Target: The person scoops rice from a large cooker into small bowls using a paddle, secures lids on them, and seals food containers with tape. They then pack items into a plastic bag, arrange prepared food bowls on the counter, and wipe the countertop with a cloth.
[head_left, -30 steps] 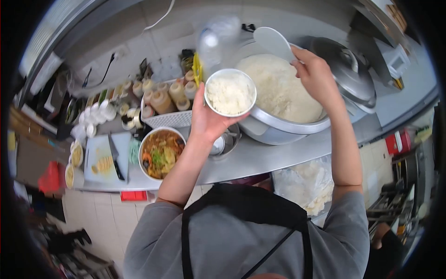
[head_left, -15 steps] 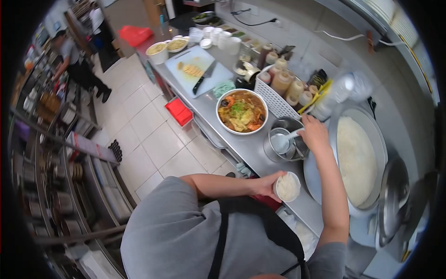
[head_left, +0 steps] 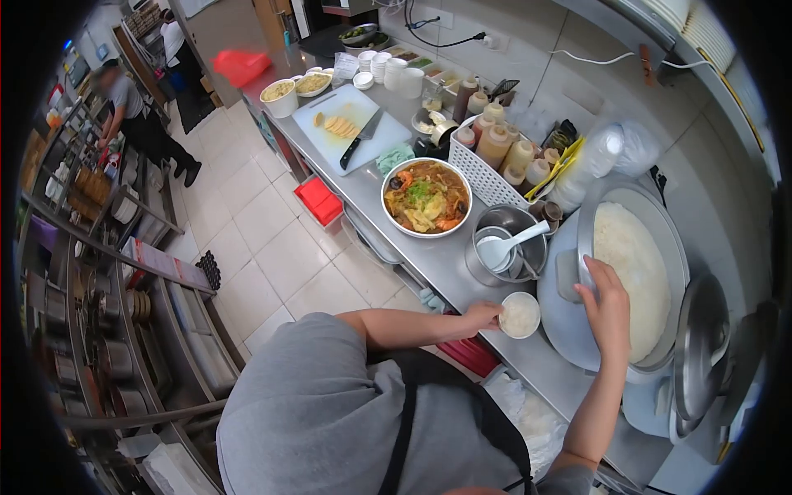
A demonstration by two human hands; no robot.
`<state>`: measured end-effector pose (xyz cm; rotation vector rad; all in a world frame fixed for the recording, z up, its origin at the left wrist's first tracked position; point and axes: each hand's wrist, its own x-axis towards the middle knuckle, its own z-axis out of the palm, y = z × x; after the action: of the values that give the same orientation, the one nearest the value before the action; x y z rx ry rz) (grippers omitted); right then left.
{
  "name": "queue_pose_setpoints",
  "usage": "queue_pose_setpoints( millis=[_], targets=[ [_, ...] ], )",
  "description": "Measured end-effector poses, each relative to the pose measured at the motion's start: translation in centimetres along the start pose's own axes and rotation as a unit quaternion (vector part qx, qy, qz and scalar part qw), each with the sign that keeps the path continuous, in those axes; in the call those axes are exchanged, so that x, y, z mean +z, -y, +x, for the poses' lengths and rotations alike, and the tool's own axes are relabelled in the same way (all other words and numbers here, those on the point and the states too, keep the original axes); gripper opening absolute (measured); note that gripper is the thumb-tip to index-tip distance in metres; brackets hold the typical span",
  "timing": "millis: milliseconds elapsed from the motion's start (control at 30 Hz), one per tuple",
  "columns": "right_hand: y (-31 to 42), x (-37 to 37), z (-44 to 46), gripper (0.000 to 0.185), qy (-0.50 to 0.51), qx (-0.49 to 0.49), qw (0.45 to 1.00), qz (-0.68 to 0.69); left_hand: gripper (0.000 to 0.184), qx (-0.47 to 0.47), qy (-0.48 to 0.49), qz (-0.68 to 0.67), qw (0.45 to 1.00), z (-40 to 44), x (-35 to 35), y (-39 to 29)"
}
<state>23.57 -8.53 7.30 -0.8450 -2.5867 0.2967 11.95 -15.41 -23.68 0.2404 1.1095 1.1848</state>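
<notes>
My left hand [head_left: 483, 316] grips a small white bowl [head_left: 520, 316] of rice by its side, at the counter's front edge. Over the near rim of the large rice pot [head_left: 587, 247], my right hand [head_left: 609, 305] is held with fingers apart and nothing in it. White rice [head_left: 631, 280] fills much of that pot. A white rice paddle [head_left: 513, 245] leans inside a steel pot [head_left: 483, 268], its handle resting toward the rim. Left of it stands a large white bowl of stew [head_left: 426, 198] with greens on top.
A white basket [head_left: 487, 177] of sauce bottles stands by the wall. A knife [head_left: 361, 140] and sliced food lie on a white cutting board [head_left: 330, 111]. The rice pot's lid [head_left: 701, 351] leans at right. Another person [head_left: 136, 115] stands at shelving across the aisle.
My right hand has let go of the rice paddle, leaving it in the steel pot, and moved to the rice pot's rim. The rice bowl in my left hand has shifted slightly up and right.
</notes>
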Motion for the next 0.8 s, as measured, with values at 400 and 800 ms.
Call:
queue_pose_setpoints(
  millis=[400,800],
  targets=[
    [3.8,3.0,0.6,0.039,0.004,-0.001,0.997,0.077,0.011,-0.105,0.135,0.079,0.982,-5.0,-4.1,-4.4],
    [14.4,16.8,7.5,0.035,0.044,0.027,0.984,0.169,0.014,0.065,-0.055,0.034,0.996,-18.6,-28.6,-18.0]
  ],
)
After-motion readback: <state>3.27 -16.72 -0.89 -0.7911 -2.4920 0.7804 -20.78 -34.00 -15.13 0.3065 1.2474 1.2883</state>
